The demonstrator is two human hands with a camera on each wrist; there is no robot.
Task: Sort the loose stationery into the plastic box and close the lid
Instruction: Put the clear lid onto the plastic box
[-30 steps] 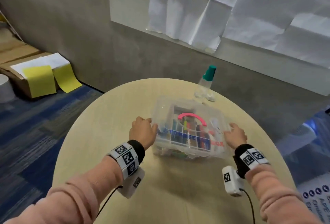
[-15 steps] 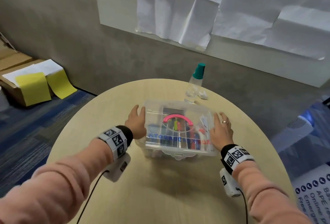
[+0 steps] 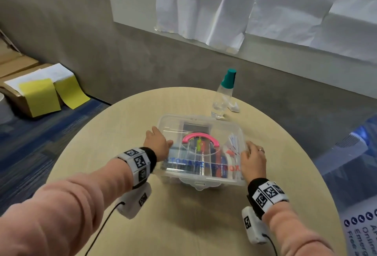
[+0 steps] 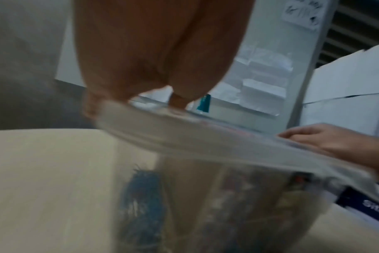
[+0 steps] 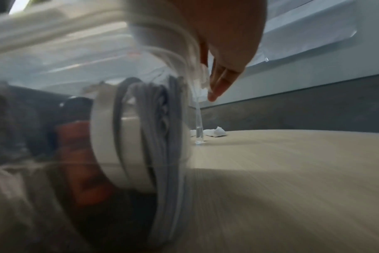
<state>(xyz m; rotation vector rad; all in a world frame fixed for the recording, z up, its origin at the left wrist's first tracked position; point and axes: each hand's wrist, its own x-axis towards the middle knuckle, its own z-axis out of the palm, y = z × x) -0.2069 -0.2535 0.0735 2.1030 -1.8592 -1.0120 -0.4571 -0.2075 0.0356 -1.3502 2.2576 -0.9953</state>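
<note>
A round pale wooden table [image 3: 126, 125] stands before a grey wall hung with creased white paper sheets [image 3: 265, 0], blue carpet to the left. From the head view, a clear plastic box [image 3: 201, 151] sits at the middle of the table, its lid [image 3: 173, 122] down over it and a pink handle [image 3: 201, 139] on top; through the plastic show pens and markers [image 3: 201, 147] standing in compartments, a dark flat item at the back and white and red pieces at the right end. The left hand [image 3: 158, 143] lies flat on the lid's left edge with fingers straight, and the right hand [image 3: 254, 158], a ring on one finger, lies flat on the right edge. Behind the box stands a clear bottle with a teal cap [image 3: 223, 92], a small white scrap [image 3: 233, 107] just beside it. On the floor at left a cardboard carton [image 3: 20, 100] bears white and yellow sheets [image 3: 40, 96]. In the left wrist view, blurred, the left hand [image 4: 162, 51] presses down on the lid rim [image 4: 184, 130], blue items dim through the wall below, and the right hand [image 4: 335, 142] rests on the far end. In the right wrist view, also blurred, straight fingers [image 5: 221, 82] reach over the box's end, with a white tape roll [image 5: 119, 137] and something red inside; the bottle's base and the scrap [image 5: 216, 132] stand beyond.
</note>
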